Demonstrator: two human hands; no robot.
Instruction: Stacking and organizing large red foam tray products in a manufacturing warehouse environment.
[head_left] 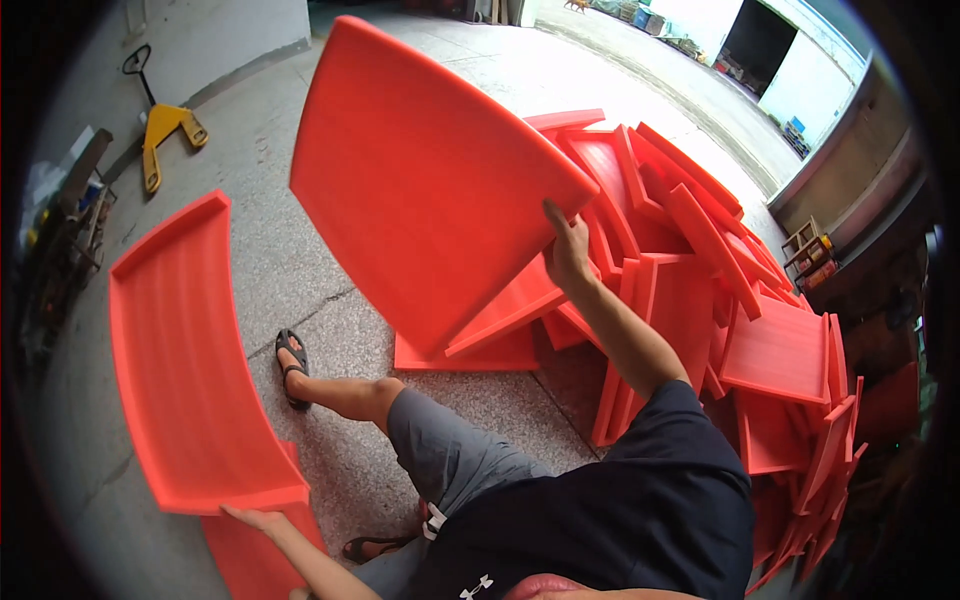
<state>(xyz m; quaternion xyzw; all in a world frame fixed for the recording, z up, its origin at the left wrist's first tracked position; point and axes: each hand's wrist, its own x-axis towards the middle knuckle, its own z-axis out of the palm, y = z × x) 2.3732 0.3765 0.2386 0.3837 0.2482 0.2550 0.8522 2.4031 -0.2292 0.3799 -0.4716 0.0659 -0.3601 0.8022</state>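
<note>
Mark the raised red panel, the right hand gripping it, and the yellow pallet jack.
Raised red panel (430, 180): head view, middle of its broad flat face.
Right hand (569, 246): head view, middle of the hand.
Yellow pallet jack (162, 121): head view, on its body, above the forks.

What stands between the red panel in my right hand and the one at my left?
Your outstretched leg, with its sandaled foot on the floor, shows between the raised panel and the left panel. Nothing else visible stands in that gap.
</note>
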